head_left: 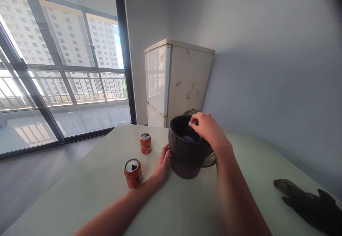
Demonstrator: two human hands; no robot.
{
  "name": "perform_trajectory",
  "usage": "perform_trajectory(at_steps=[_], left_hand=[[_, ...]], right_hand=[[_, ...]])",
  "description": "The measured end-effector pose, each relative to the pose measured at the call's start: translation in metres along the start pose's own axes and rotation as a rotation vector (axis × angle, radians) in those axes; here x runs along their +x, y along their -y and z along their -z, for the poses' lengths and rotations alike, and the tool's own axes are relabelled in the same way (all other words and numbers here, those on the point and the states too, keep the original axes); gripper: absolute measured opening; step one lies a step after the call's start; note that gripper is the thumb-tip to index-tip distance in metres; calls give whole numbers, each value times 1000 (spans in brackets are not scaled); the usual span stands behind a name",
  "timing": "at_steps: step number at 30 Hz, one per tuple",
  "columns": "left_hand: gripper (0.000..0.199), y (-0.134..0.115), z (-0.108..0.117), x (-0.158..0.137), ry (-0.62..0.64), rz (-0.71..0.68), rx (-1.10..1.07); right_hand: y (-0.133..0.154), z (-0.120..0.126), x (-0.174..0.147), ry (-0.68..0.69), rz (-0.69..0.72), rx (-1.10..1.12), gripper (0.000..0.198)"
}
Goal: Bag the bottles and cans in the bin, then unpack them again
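Observation:
A dark trash bin (187,157) lined with a black plastic bag (210,160) stands upright on the table. The bag's loose edges hang over the rim at the back and right. Over the bin's opening, my right hand (207,126) is closed in a pinch on a small light-blue thing (190,123), mostly hidden by the fingers. My left hand (162,164) lies against the bin's left side, its fingers stretched out along it. Something pale shows inside the bin, too dim to name. Left of the bin stand two opened orange drink cans, a nearer one (133,173) and a farther one (145,144).
The pale table (107,193) spans the foreground. A crumpled black plastic bag (307,204) lies at its right edge. Behind the table stands a white refrigerator (187,83) by the grey wall. Sliding glass doors (61,68) are on the left.

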State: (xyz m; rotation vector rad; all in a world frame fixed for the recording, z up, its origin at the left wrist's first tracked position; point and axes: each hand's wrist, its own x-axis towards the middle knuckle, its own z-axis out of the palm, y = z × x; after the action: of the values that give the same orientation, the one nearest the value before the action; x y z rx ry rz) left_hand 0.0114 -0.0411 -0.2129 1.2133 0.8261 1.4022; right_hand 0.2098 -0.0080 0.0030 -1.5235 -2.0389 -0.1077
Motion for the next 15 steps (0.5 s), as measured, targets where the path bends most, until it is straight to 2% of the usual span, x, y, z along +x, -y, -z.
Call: perform_trajectory(at_steps=[2,4,8,11,13,15], left_hand=[[65,0,0,0,1,3,12],[65,0,0,0,8,5,25],[63,1,0,0,23,4,45],[63,1,-2,0,25,1,35],[64,-1,-4,-2,12,9,16],[63,-5,-5,-3,-5,-3,-2]], right_hand=[[-2,-2,-1,93,-26,-43,7],[0,0,-2,78,-23,-69,14],[17,17,-10,-229,7,-49,19],[43,34,-27,-439,88,27,18],[66,42,-40,-485,186,124,17],[90,42,-53,-401,297,256,14]])
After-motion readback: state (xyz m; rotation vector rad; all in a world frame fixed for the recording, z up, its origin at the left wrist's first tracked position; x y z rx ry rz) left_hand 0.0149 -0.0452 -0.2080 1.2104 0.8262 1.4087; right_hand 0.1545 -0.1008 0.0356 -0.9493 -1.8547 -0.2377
